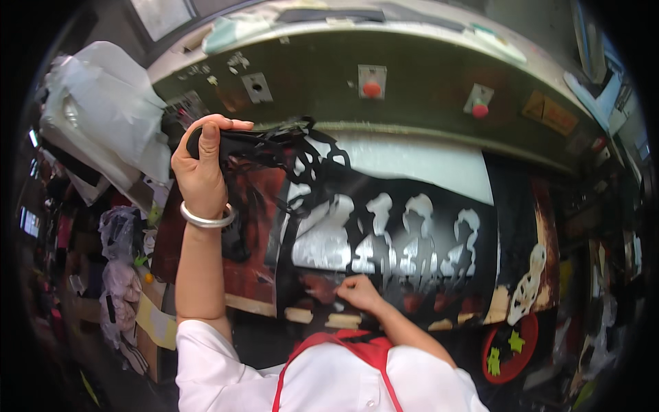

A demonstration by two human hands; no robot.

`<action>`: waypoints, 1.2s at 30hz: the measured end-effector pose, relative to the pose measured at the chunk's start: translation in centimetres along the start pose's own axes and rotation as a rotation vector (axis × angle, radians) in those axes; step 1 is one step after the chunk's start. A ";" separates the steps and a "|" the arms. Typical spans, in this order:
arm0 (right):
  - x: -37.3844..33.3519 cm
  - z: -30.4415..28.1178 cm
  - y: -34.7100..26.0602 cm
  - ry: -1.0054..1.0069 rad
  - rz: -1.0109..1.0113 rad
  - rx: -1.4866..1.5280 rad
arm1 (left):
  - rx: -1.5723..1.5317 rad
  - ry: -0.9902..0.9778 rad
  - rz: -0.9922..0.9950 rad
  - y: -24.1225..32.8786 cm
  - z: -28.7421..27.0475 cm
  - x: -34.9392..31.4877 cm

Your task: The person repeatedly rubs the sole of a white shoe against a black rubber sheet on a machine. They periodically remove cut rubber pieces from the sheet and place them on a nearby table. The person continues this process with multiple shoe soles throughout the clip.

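Over the worktop [254,275], left hand [200,165] has fingers clamped on bunched black cut-out sheet [364,189]; right hand [362,293] pinched narrow, grip unclear. Uneven pull could tear thin bridges [398,226].

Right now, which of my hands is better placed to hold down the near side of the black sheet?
Probably your right hand, at the near side of the black sheet. Your left hand is farther off, its grip closed on bunched black material. Whether the right holds anything is unclear.
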State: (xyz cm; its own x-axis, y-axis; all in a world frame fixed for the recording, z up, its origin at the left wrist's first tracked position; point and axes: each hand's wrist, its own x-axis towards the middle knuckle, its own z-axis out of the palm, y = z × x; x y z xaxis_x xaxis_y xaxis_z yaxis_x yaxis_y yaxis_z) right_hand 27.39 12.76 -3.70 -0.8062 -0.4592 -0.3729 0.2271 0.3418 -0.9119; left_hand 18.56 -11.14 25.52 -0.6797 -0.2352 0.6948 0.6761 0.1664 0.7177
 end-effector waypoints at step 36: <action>-9.9 -8.6 -5.2 0.146 0.120 0.144 | 0.641 0.208 -0.275 -6.5 -27.9 4.8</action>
State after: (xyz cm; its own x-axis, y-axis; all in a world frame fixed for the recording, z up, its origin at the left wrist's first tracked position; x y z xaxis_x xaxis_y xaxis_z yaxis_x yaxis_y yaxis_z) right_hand 29.50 22.64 6.19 -0.8368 -0.2952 -0.4612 0.3934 0.2618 -0.8813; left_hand 18.85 -40.11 22.92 -0.6898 -0.5154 0.5085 0.1460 0.5889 0.7949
